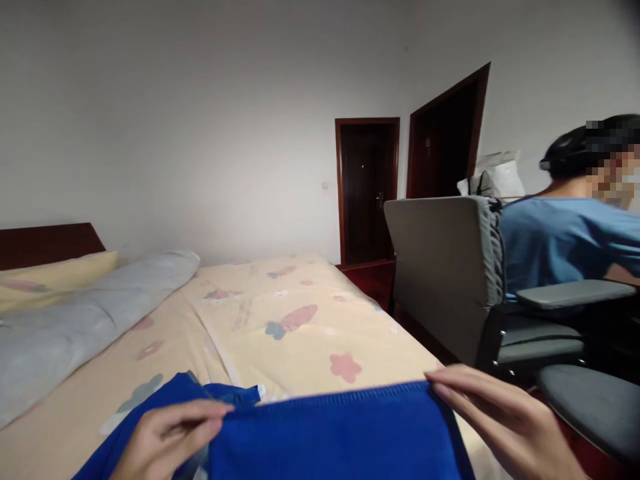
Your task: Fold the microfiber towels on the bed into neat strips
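A blue cloth with a stitched top edge is stretched between my two hands at the bottom of the head view. My left hand pinches its left corner, and my right hand pinches the right corner. More of the blue fabric lies bunched on the bed behind and left of my left hand, with a small white tag near its tip. The lower part of the cloth is cut off by the frame.
The bed has a patterned yellow sheet, with a grey pillow and a yellow pillow at left. On the right, a person in blue sits in a grey chair. Dark doors stand behind.
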{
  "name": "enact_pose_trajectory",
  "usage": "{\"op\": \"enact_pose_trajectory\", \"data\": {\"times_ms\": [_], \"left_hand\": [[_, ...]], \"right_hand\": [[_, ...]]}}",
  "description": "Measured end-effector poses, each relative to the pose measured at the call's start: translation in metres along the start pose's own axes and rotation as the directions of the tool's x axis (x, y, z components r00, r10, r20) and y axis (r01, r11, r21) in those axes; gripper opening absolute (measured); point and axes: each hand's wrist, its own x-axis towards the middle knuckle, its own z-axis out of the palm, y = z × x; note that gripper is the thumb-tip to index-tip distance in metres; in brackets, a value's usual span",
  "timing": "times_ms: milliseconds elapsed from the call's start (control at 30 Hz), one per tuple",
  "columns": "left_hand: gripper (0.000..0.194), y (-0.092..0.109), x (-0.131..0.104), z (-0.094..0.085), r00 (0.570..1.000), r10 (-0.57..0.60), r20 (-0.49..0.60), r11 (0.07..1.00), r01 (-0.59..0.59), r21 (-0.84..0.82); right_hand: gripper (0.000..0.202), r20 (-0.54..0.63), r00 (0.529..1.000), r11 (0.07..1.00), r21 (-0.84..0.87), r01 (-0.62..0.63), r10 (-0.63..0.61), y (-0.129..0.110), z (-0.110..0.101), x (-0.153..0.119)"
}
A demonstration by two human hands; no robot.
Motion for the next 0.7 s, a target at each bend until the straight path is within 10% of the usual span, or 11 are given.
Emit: {"op": "enact_pose_trajectory", "data": {"times_ms": [133,300,467,700], "left_hand": [[0.036,-0.017,0.101,0.051,0.991,-0.117,0.070,0.992,0.120,-0.042],[0.013,-0.116,0.213,0.125,0.967,-0.248,0.054,0.961,0.239,0.137],[0.017,-0.210,0.241,0.169,0.968,-0.250,-0.036,0.919,0.249,0.305],[0.023,-0.260,0.249,0.180,0.993,-0.103,-0.057,0.849,0.118,0.516]], "right_hand": [[0.030,0.102,0.978,0.978,0.083,-0.193,0.185,0.075,0.081,0.071],[0.024,0.210,0.905,0.929,-0.066,-0.365,0.370,0.188,0.215,0.121],[0.026,0.225,0.881,0.904,-0.199,-0.377,0.417,0.255,0.293,0.100],[0.034,0.271,0.878,0.883,-0.375,-0.282,0.396,0.294,0.312,0.082]]}}
